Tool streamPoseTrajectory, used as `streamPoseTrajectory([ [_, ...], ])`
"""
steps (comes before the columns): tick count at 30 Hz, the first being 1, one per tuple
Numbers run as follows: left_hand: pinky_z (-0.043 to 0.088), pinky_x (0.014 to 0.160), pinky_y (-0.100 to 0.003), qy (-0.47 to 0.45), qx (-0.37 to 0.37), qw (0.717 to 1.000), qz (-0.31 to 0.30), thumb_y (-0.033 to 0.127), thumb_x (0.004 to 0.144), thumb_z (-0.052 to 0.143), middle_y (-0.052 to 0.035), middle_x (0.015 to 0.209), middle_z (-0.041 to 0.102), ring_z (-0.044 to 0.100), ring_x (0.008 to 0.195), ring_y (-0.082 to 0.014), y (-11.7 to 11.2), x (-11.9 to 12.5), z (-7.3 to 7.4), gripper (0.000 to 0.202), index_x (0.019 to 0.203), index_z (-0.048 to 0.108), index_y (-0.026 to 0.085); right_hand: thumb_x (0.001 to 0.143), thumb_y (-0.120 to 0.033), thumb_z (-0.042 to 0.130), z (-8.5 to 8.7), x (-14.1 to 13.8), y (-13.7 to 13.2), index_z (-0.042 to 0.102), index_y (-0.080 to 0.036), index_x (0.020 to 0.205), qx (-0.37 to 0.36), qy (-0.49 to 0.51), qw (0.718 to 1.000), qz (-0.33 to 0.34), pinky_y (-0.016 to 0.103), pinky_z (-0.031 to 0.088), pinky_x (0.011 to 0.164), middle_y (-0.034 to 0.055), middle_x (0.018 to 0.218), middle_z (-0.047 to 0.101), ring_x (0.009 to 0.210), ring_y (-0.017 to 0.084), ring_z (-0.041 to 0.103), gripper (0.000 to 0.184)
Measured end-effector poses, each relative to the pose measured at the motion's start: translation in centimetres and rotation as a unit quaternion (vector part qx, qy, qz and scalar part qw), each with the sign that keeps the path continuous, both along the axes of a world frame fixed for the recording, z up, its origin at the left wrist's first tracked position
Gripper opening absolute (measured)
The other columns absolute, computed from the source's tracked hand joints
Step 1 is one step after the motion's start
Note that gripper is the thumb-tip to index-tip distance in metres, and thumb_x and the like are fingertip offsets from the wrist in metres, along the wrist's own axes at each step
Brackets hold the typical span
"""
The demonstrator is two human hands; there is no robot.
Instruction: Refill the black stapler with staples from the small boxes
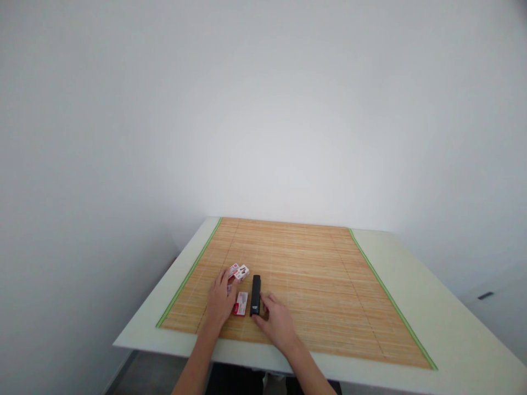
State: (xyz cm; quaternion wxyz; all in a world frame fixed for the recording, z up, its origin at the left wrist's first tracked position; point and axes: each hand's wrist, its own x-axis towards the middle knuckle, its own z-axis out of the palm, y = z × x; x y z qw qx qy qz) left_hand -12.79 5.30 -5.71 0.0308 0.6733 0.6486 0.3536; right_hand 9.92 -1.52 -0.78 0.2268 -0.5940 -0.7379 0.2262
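A black stapler (256, 293) lies lengthwise on the bamboo mat, pointing away from me. My right hand (279, 325) is at its near right side, thumb at the near end and curled fingers against the long side. Small red-and-white boxes, which look like staple boxes, lie to the left. One flat box (241, 303) rests between my left hand and the stapler. Another box (242, 272) sits tilted just beyond my left fingertips, against a further box (234, 268). My left hand (221, 296) curves round a partly hidden small box (229, 287), thumb on its right.
The bamboo mat (304, 274) with green edging covers the middle of a white table (411, 285). White walls (284, 137) stand behind the table and at both sides. The table's front edge runs below my forearms.
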Motion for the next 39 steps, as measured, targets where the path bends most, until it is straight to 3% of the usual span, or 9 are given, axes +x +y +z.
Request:
streamPoseTrajectory([
  [5, 0.043, 0.106, -0.051, 0.028, -0.003, 0.999, 0.03, 0.042, 0.102, 0.045, -0.0118, 0.125, 0.062, 0.055, 0.118, -0.0299, -0.9, -0.1, -0.4, 0.045, 0.142, 0.057, 0.023, 0.084, -0.042, 0.071, 0.0, -2.5, 0.5, 0.057, -0.033, 0.142, 0.003, -0.034, 0.999, 0.007, 0.031, 0.051, 0.08, 0.0035, 0.113, 0.07, 0.096, 0.024, 0.069, 0.06],
  [9, 0.044, 0.103, -0.049, 0.02, -0.007, 0.999, 0.04, 0.042, 0.103, 0.043, -0.0113, 0.121, 0.063, 0.056, 0.114, -0.0294, -1.3, -0.2, -0.3, 0.043, 0.139, 0.058, 0.024, 0.084, -0.044, 0.072, -0.2, -3.2, 0.8, 0.055, -0.034, 0.144, 0.0, -0.042, 0.999, 0.004, 0.033, 0.052, 0.084, 0.0039, 0.115, 0.07, 0.099, 0.026, 0.07, 0.063],
  [22, 0.036, 0.114, -0.052, 0.025, -0.021, 0.999, 0.0, 0.04, 0.104, 0.04, -0.0077, 0.151, 0.053, 0.049, 0.135, -0.0293, -1.1, -0.2, -0.4, 0.047, 0.149, 0.049, 0.029, 0.086, -0.045, 0.073, -0.2, -3.9, 0.9, 0.055, -0.035, 0.144, 0.009, -0.035, 0.999, -0.008, 0.033, 0.052, 0.088, 0.0039, 0.118, 0.07, 0.104, 0.026, 0.069, 0.062],
  [39, 0.041, 0.111, -0.051, 0.011, -0.022, 1.0, 0.007, 0.04, 0.103, 0.04, -0.0078, 0.143, 0.06, 0.053, 0.13, -0.0284, -0.8, -0.4, -0.3, 0.044, 0.143, 0.057, 0.029, 0.087, -0.048, 0.072, -0.1, -4.4, 0.9, 0.055, -0.035, 0.143, 0.012, -0.057, 0.998, -0.025, 0.033, 0.052, 0.084, 0.0043, 0.115, 0.07, 0.102, 0.026, 0.069, 0.06],
])
